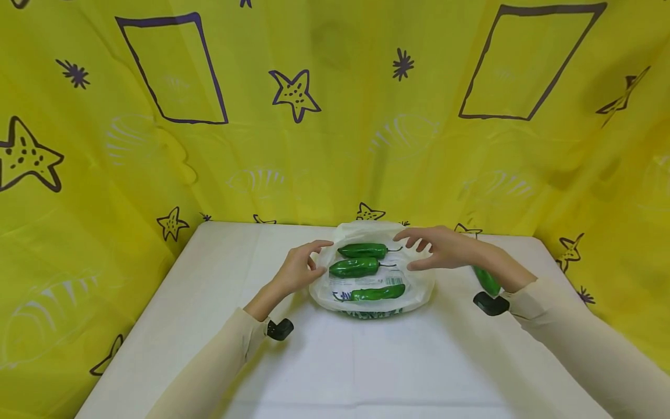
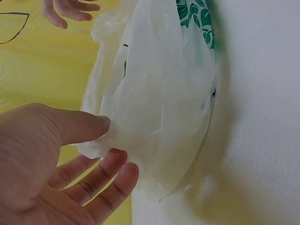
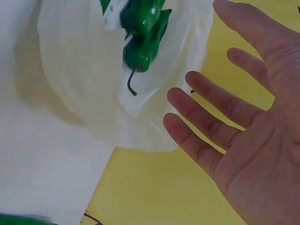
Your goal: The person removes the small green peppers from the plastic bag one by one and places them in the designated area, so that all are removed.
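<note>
Where the left hand (image 1: 296,270) was: by the left edge of the white bag (image 1: 421,290), its fingers spread apart
White bag: sat open on the table (image 1: 356,372)
Three green peppers (image 1: 353,267): lay inside it
Right hand (image 1: 445,247): was by the bag's right edge, fingers spread too
Fourth pepper (image 1: 487,281): lay on the table, partly behind the right arm (image 1: 576,337)

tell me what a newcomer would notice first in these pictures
Likely the yellow backdrop with dark star drawings, filling the space behind the white table. Then three green peppers in the whitish plastic bag, between the left hand and right hand. Another pepper shows right of the bag, partly hidden.
</note>
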Demonstrator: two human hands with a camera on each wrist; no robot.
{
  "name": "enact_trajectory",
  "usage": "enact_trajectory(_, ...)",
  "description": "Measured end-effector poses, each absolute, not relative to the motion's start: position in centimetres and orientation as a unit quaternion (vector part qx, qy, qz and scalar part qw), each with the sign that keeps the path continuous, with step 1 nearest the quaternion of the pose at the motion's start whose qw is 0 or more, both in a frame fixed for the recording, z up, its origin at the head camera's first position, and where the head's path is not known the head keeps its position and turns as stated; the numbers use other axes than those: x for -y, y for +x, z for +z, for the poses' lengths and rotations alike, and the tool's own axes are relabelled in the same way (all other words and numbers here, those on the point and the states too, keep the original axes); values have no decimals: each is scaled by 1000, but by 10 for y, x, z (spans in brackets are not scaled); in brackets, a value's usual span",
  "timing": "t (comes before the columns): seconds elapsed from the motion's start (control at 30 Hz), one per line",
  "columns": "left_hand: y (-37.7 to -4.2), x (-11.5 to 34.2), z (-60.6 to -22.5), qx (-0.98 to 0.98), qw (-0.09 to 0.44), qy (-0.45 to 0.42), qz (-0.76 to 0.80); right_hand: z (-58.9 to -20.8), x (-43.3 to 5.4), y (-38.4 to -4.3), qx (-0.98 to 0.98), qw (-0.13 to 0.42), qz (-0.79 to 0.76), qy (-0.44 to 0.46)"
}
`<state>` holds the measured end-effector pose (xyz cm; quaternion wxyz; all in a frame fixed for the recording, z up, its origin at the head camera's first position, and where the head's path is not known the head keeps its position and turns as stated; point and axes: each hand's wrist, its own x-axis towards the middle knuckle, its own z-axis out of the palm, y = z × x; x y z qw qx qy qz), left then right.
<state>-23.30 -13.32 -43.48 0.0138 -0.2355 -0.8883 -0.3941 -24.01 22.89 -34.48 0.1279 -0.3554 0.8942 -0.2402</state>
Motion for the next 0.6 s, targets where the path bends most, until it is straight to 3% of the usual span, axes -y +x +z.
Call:
enact_trajectory(0.33, -233, 134, -435, 886, 22, -243, -394, -356, -205, -247, -880, 153, -247, -375)
enact_trajectory(0.6, -234, 134, -436, 885, 26, -248, -392, -369, -186, -248, -863, 213, -246, -386)
